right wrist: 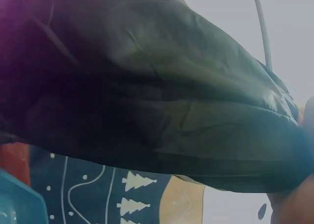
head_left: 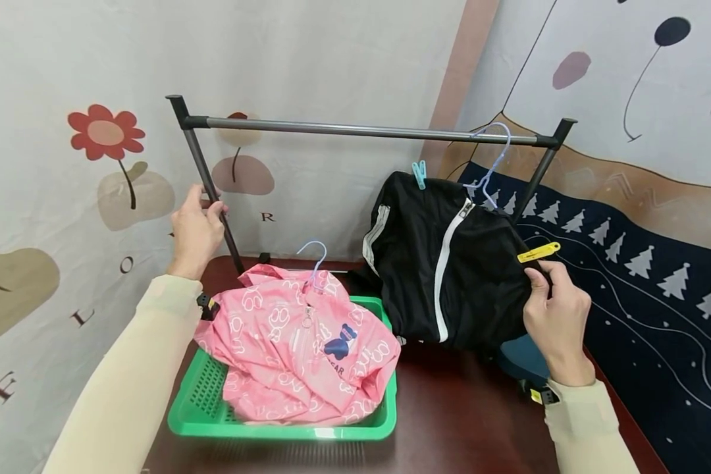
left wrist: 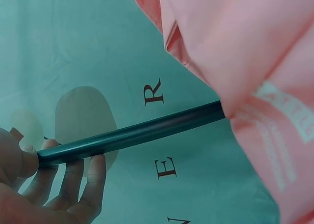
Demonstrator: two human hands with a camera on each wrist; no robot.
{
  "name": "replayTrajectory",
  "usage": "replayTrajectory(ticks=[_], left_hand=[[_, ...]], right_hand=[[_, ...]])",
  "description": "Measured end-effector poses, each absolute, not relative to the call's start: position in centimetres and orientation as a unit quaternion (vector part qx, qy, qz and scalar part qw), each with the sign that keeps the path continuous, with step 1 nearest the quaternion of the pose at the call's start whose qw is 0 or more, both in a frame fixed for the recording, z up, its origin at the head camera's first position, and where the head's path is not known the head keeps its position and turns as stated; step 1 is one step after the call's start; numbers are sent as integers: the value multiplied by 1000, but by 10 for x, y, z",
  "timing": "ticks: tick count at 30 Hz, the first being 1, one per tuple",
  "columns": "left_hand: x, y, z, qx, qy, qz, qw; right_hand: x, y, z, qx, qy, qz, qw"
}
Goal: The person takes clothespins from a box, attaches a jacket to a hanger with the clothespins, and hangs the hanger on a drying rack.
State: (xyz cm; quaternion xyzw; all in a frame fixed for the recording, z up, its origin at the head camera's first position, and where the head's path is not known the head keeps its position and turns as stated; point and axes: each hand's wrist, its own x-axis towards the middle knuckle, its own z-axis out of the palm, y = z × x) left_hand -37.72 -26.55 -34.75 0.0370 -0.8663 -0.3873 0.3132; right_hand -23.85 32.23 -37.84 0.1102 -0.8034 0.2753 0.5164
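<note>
My left hand [head_left: 195, 230] holds the left post [head_left: 200, 161] of a clothes rack; the left wrist view shows its fingers [left wrist: 95, 177] around the dark tube. On the right, a black jacket [head_left: 474, 270] with a white zipper hangs by a lilac hanger [head_left: 498, 161] from the rack's bar [head_left: 343, 128]. My right hand [head_left: 559, 316] pinches the jacket's right side, just below a yellow clothespin [head_left: 539, 252]. A blue clothespin [head_left: 419, 174] is clipped at the jacket's upper left. Dark fabric [right wrist: 147, 96] fills most of the right wrist view.
A green basket [head_left: 278, 431] stands on the dark red table [head_left: 450, 408]. In it lies a pink patterned jacket [head_left: 308, 349] with a pale hanger [head_left: 322, 253] at its collar. A blue object [head_left: 524, 359] sits behind my right wrist. Printed cloth [head_left: 332, 52] backs the rack.
</note>
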Motion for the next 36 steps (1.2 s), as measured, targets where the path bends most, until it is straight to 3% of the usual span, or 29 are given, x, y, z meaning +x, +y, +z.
replayTrajectory(ticks=[19,36], left_hand=[[-377,-265,-348,43,-858,-400,320],[-373,-264,-344,57,-864,-406,293]], right_hand=[[-259,324,-358,119,-807,275,509],[-267,329,-352,117,-819,276,490]])
